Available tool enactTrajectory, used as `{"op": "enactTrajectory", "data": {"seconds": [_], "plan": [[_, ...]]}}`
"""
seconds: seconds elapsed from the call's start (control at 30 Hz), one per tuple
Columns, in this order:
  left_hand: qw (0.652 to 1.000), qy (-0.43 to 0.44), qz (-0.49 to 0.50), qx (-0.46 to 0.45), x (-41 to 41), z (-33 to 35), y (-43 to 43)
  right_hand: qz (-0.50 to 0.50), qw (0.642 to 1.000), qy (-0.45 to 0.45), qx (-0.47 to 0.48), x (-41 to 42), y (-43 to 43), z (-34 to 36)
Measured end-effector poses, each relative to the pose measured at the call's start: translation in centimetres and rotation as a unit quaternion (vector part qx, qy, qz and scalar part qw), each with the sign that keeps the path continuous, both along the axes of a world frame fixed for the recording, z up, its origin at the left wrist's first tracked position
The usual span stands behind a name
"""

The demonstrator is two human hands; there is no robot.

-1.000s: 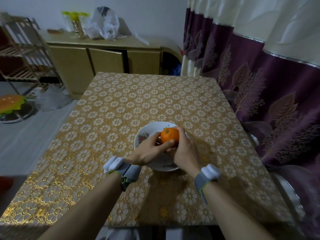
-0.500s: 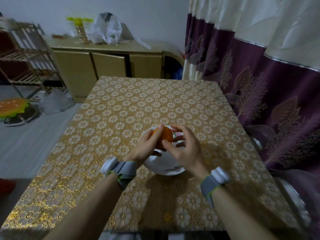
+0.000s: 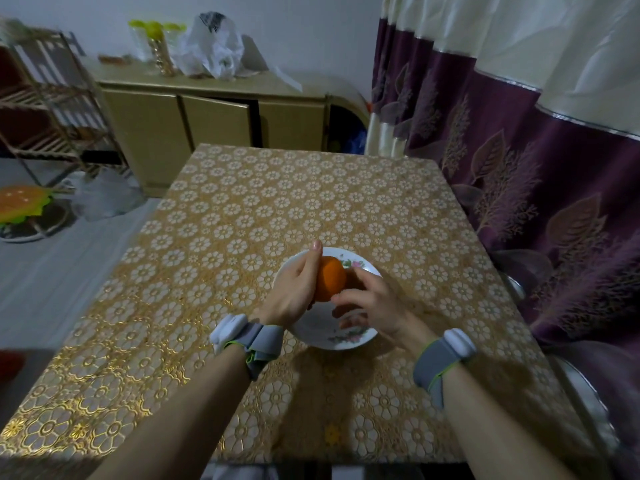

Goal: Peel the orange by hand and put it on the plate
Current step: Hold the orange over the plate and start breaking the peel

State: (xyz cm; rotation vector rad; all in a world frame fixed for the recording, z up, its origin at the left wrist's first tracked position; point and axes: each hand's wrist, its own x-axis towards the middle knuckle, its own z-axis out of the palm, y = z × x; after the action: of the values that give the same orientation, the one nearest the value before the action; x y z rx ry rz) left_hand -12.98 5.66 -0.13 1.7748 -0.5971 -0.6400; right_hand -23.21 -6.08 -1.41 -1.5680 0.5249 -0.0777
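An unpeeled orange (image 3: pixel 330 278) is held above a white plate with flower prints (image 3: pixel 360 336) on the gold-patterned table. My left hand (image 3: pixel 294 289) grips the orange from its left side, fingers curled round it. My right hand (image 3: pixel 372 303) is at the orange's right and lower side, with thumb and fingertips against the skin. Both wrists wear grey bands with white sensors. The far side of the orange is hidden by my fingers.
The table (image 3: pixel 277 209) stretches away from me. A purple curtain (image 3: pixel 519 174) hangs close along its right edge. A beige cabinet (image 3: pixel 214 123) with a plastic bag on top stands behind, and a wooden rack (image 3: pixel 45 109) at the far left.
The orange has been turned in my hands: my left hand now wraps its left side, and my right hand has shifted from cupping it to touching its lower right.
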Motion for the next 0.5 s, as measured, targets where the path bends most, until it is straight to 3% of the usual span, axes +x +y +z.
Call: {"op": "enactTrajectory", "data": {"seconds": [0.1,0.27,0.5], "plan": [[1.000,-0.030,-0.002,0.000,0.1,0.0,-0.1,-0.001,0.999,-0.011,0.036,-0.4,-0.4,0.4],[0.997,-0.045,0.061,0.010,-0.4,-0.9,-0.7,-0.112,0.971,-0.036,-0.210,0.2,1.0,-0.8],[0.994,-0.064,0.084,-0.002,-0.3,-2.1,-0.6,-0.083,0.963,-0.012,-0.256,0.5,1.4,0.0]]}}
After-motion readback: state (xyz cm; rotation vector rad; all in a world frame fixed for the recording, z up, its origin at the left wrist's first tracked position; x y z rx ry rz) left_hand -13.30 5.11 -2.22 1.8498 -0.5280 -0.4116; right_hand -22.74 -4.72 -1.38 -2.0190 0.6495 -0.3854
